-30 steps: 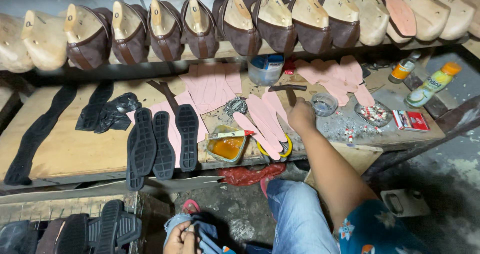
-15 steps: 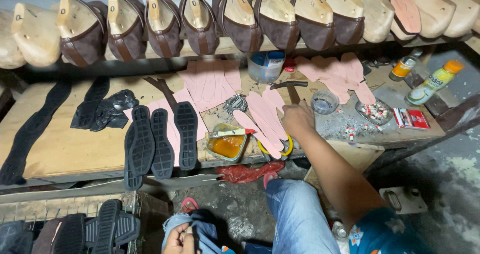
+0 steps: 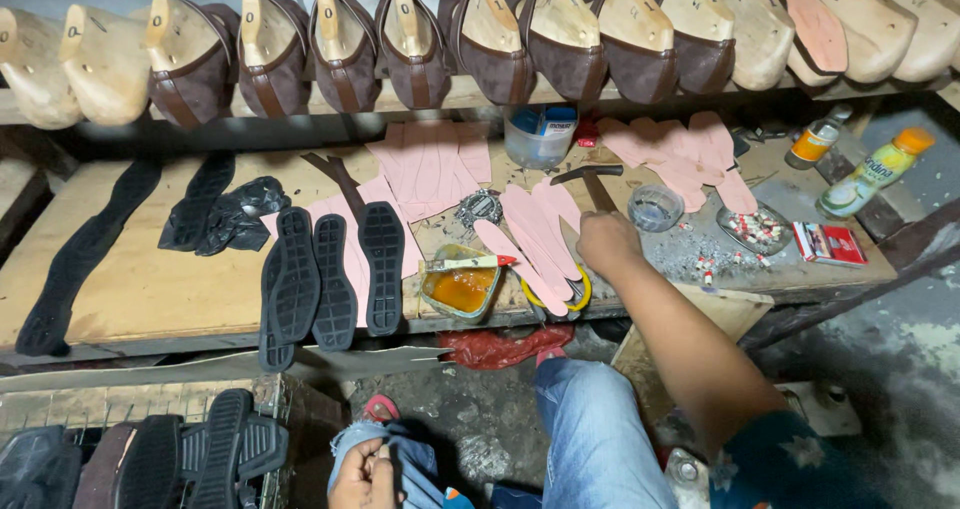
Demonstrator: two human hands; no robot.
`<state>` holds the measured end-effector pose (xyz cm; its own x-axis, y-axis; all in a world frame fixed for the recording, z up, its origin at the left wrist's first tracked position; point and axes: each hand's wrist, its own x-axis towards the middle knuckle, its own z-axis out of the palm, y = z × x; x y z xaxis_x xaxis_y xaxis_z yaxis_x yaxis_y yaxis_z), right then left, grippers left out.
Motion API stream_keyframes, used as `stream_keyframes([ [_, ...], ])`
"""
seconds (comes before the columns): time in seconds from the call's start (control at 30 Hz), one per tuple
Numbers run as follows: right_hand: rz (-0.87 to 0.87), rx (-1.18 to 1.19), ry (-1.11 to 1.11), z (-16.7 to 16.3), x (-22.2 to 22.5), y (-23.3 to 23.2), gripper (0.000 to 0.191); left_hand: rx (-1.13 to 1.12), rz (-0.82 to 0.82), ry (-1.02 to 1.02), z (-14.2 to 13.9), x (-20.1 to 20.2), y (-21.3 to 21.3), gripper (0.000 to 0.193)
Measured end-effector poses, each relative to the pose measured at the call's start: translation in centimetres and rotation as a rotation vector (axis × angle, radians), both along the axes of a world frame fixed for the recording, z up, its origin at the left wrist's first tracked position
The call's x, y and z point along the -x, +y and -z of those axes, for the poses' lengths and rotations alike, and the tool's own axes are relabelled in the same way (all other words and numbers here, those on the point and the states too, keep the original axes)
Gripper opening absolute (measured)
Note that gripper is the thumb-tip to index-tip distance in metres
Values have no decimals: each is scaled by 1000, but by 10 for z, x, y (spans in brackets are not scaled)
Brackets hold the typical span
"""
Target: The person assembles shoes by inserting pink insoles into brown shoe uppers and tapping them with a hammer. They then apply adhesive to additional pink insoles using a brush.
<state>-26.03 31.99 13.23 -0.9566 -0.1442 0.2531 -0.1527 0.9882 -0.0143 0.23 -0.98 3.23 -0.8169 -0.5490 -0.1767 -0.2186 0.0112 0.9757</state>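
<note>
- Pink insole pieces [image 3: 540,234] lie fanned on the wooden table [image 3: 130,289], just beside the right hand [image 3: 608,244]; the hand rests knuckles-up at their right edge, over the handle of a hammer [image 3: 585,176].
- Its fingers are curled under, out of sight, so I cannot tell whether they grip the handle or only touch the table.
- Judged from this, the step in hand is reaching for a tool or a piece at the table; a sure hold would call for closing round the handle without dragging the insoles.
- These insoles look thin, flat and limp, overlapping one another, one end over a yellow ring.
- Left hand [image 3: 365,477] sits low at the knee, fingers folded together on blue denim, holding nothing that I can see.
- Nearby: a tin of amber glue [image 3: 460,291] with a brush across it, and three black soles [image 3: 330,279].
</note>
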Motion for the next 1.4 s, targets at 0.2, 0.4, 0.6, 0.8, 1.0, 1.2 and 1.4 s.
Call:
stream_keyframes([
  [0.2,-83,-36,57,-3,-2,0,19,50,-41,-17,-3,-2,-1,16],
  [0.4,-48,-86,-30,-2,-1,-5,21,114,-18,73,-4,0,3,16],
  [0.6,164,198,-298,-23,9,-9,45,110,-19,63,-6,0,4,17],
  [0.8,151,408,-337,-22,-1,-18,50,47,36,-30,-9,-2,3,19],
  [1.0,143,446,-292,-6,-3,-32,75,133,88,25,-5,-3,1,19],
  [1.2,142,520,-344,-5,1,-27,48,141,82,33,-1,-4,0,19],
  [1.4,231,1088,-353,-4,2,-17,27,176,118,-64,2,-7,-5,19],
])
